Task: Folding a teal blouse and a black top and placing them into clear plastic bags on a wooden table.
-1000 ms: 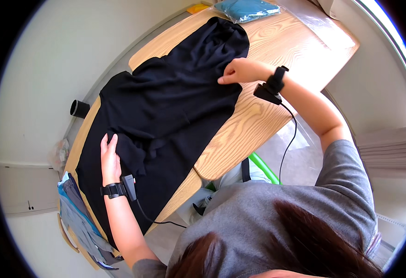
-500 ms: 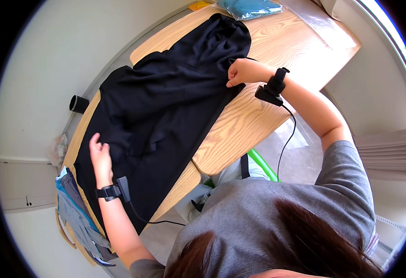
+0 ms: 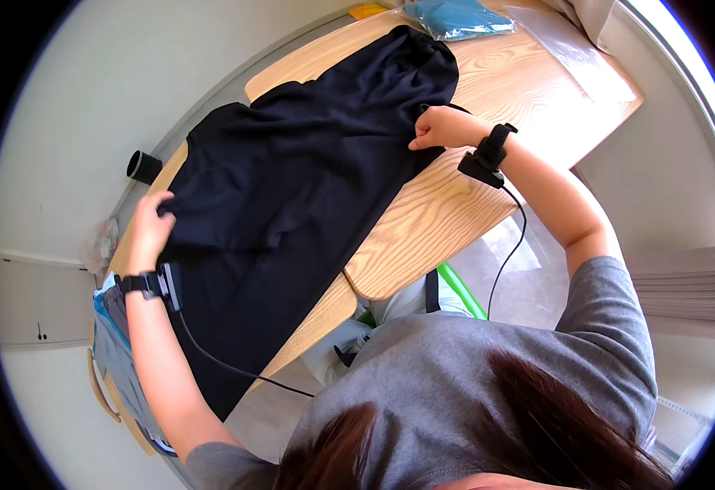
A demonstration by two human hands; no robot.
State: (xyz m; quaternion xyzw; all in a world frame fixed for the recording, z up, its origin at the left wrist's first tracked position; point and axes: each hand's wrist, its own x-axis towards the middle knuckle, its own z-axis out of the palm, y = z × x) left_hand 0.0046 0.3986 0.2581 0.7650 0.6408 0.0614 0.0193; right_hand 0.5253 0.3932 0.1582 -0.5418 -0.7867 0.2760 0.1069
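A large black garment point(image 3: 292, 196) of smooth cloth lies spread across the wooden table, running from far right to near left. Its far end is bunched and rounded, and folds cross its middle. At the right edge, my right hand point(image 3: 447, 128) is closed, fingers pinching the cloth. My left hand point(image 3: 152, 222) is at the garment's left edge with curled fingers, dark cloth between thumb and fingertips; it is slightly blurred. Each wrist wears a black strap with a small device and a cable.
On the wooden table point(image 3: 410, 224), a blue bundle in clear plastic point(image 3: 459, 18) and a clear plastic sheet point(image 3: 574, 49) lie at the far side. Grey and blue clothes point(image 3: 117, 343) hang over a chair at the left. A black cylinder point(image 3: 144, 167) stands beyond the left table edge.
My left hand has moved left and away from me, from over the cloth to its left edge, and its fingers have closed on it. My right hand keeps its pinch.
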